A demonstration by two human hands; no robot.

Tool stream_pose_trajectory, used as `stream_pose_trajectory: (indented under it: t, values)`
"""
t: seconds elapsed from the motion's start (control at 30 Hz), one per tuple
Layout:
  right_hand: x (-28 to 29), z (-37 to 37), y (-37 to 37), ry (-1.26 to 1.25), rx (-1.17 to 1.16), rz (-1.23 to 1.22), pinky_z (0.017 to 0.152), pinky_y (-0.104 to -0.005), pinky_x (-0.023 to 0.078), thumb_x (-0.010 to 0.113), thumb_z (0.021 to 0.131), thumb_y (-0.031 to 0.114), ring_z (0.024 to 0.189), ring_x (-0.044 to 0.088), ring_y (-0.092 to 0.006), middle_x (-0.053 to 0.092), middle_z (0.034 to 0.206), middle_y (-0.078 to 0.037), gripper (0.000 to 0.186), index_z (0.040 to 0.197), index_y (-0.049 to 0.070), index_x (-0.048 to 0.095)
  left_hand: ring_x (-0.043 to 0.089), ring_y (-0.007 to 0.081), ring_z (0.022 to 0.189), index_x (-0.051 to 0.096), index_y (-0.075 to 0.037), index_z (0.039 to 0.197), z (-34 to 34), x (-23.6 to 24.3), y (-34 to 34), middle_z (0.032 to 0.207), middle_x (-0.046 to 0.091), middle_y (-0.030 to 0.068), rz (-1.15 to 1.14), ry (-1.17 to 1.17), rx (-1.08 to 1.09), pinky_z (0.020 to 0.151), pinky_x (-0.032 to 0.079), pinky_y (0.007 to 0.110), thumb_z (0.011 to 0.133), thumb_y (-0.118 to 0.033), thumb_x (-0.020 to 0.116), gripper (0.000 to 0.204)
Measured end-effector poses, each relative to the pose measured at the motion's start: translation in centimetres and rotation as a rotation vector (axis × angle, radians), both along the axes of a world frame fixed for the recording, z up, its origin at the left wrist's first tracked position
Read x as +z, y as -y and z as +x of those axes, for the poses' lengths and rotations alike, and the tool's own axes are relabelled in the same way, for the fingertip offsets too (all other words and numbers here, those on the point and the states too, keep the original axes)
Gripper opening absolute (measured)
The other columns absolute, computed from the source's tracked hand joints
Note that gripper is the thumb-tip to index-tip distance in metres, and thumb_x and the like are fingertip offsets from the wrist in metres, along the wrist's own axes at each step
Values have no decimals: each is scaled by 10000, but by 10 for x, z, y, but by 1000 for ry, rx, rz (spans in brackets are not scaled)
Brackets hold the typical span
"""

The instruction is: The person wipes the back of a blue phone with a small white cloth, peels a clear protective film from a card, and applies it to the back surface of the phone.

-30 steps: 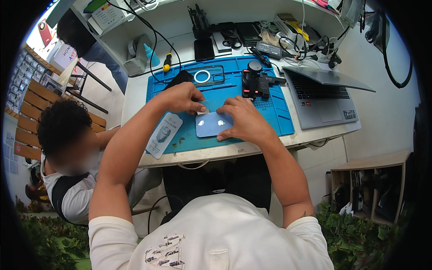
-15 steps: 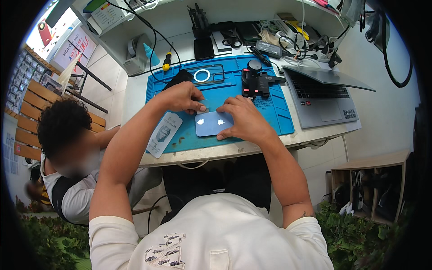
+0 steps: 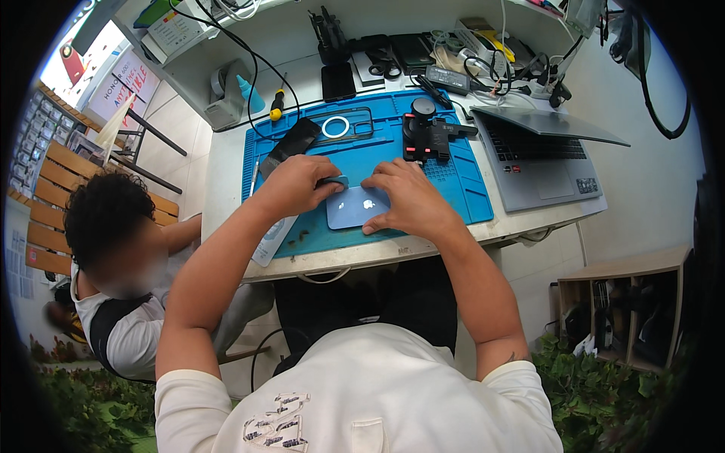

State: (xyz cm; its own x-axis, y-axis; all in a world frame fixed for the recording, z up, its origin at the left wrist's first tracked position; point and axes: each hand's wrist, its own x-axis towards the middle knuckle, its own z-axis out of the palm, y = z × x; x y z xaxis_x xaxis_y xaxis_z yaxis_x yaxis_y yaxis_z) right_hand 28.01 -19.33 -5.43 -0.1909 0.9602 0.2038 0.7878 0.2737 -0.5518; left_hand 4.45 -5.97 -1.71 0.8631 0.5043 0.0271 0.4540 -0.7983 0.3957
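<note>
A light-blue phone back [image 3: 349,213] with a pale logo lies on the blue work mat [image 3: 317,240]. My right hand [image 3: 411,198] grips its right end, the thumb on the near edge and the fingers on the far edge. A small flat blue-grey piece [image 3: 334,181] is pinched in my left hand [image 3: 300,185], at the phone's far left corner. What this piece is, I cannot make out. Under my left forearm, a white printed card [image 3: 272,240] is partly hidden. Just beyond my left hand rests a dark phone-shaped panel [image 3: 298,136].
A black clamp-like device [image 3: 427,136] stands on the mat, beside an open laptop [image 3: 540,158]. Toward the back are a phone frame with a white ring [image 3: 336,127], a yellow-black screwdriver [image 3: 277,106], a black phone [image 3: 337,81] and tangled cables [image 3: 491,72]. Another person [image 3: 124,264] sits at left.
My left hand has shifted slightly left and nearer. The blue-grey piece now shows in its fingers, where a small pale piece showed before. My right hand keeps its grip on the phone.
</note>
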Motion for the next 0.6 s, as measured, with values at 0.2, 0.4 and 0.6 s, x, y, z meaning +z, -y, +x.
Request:
stream_pose_trajectory:
  t: [0.2, 0.4, 0.6]
  values:
    - [0, 1, 0, 3, 4, 20, 1122, -443, 436, 1023, 616, 392, 1238, 605, -305, 708, 1209, -80, 711, 1203, 53, 808, 760, 335, 903, 823, -48, 1063, -2, -9, -3, 992, 785, 109, 58, 115, -68, 811, 605, 432, 955, -195, 836, 183]
    - [11, -3, 0, 43, -7, -72, 1174, -441, 439, 1043, 596, 390, 1269, 614, -294, 717, 1265, -80, 785, 1265, 54, 806, 760, 337, 887, 825, -56, 1061, -4, -15, 0, 983, 783, 106, 74, 170, -91, 796, 610, 428, 951, -189, 836, 173]
    - [10, -3, 1, 44, -13, -54, 1169, -439, 441, 1044, 596, 390, 1270, 616, -291, 717, 1261, -78, 785, 1266, 56, 807, 752, 341, 869, 822, -39, 1059, 1, -14, -8, 965, 777, 126, 72, 145, -114, 769, 597, 424, 941, -157, 849, 169]
